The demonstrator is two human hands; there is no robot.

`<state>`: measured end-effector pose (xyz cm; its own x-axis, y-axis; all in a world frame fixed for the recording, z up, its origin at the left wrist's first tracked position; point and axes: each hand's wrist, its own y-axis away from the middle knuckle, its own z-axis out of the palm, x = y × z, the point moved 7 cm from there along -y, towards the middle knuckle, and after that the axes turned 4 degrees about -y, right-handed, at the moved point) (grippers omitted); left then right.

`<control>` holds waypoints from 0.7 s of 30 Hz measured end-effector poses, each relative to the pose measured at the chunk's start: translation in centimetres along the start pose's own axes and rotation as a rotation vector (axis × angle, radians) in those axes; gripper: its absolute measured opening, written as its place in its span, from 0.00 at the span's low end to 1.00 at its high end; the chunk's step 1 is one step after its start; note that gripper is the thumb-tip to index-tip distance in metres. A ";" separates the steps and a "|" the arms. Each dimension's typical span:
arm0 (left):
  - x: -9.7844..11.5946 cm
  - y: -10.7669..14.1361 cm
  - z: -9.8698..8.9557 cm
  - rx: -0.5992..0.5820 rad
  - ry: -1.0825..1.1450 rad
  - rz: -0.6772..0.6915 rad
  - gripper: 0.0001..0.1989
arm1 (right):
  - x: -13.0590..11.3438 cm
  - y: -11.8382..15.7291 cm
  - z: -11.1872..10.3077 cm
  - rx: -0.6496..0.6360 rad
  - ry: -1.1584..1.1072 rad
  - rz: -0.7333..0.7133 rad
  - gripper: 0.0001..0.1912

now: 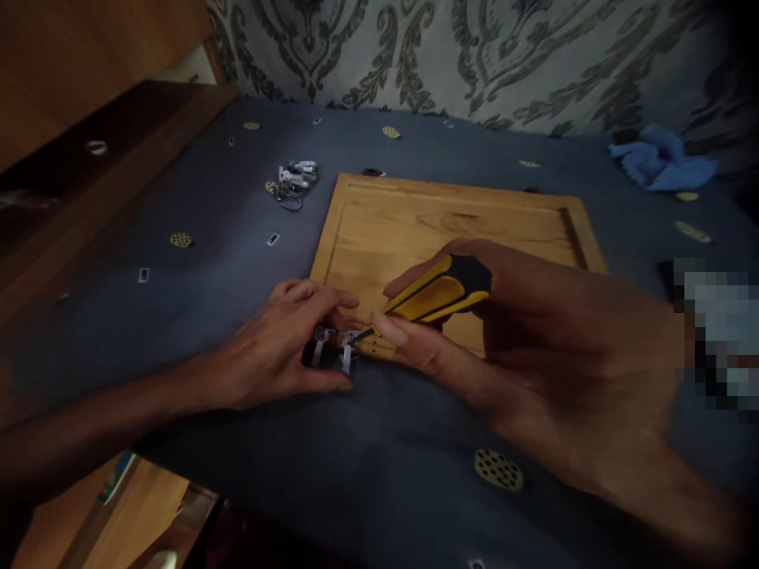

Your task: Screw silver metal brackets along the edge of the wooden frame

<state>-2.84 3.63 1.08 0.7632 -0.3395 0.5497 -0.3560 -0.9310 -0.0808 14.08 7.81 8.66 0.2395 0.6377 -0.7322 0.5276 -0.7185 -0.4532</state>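
Head view. Counting: two bare hands are showing, one left hand (266,348) and one right hand (551,356). One yellow-and-black screwdriver (432,292), one wooden board (403,221), two pale metal fittings (347,357) at the board's near left corner. One loose cluster of metal parts (296,178) is lying beyond the board's far left corner; pieces are overlapping, exact number not countable. One blue cloth (664,162) is lying crumpled at far right. All are resting on, or being held over, one dark blue tabletop (379,466) patterned with yellow dotted ovals. One patterned wall (403,55) is standing behind.

Direction: the screwdriver is slanting, its long axis running from handle butt at upper right to shaft at lower left. Shaft is pointing at the right-hand fitting of the two; tip is too dark to tell whether it is seated. Screwdriver is hanging above the board's near edge. Board's long axis is running roughly left to right.

Right fingers are closing around the screwdriver handle, thumb near the shaft end. Left thumb and index finger are standing well apart, fittings between them; whether the other fingers are touching metal, cannot tell.
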 end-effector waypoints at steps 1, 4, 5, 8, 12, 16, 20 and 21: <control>0.0 0.0 0.0 0.003 -0.004 -0.002 0.29 | 0.1 0.0 0.1 -0.008 0.017 0.000 0.10; 0.1 0.1 0.0 0.006 -0.007 0.008 0.29 | 0.5 0.0 0.2 -0.029 0.049 0.028 0.11; 0.1 0.1 0.0 0.010 -0.010 0.013 0.29 | 0.5 0.0 0.2 -0.027 0.040 0.020 0.10; 0.1 0.2 -0.1 0.027 -0.024 0.012 0.30 | 0.4 0.0 0.2 -0.033 -0.005 0.012 0.08; 0.4 0.1 -0.4 0.029 -0.039 -0.017 0.26 | 0.0 0.1 0.4 -0.078 -0.074 -0.043 0.06; 0.8 0.0 -0.4 -0.011 -0.059 -0.018 0.24 | -0.5 0.3 0.4 -0.117 -0.038 -0.139 0.08; 0.6 0.0 -0.3 0.017 -0.063 0.004 0.23 | -0.4 0.1 0.4 -0.112 -0.066 -0.120 0.05; 0.6 0.0 -0.2 0.025 -0.058 0.014 0.24 | -0.3 0.0 0.5 -0.118 -0.101 -0.104 0.04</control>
<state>-2.54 3.45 1.58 0.7887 -0.3588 0.4992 -0.3534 -0.9291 -0.1093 13.63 7.48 8.65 0.0987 0.6717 -0.7342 0.6389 -0.6085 -0.4707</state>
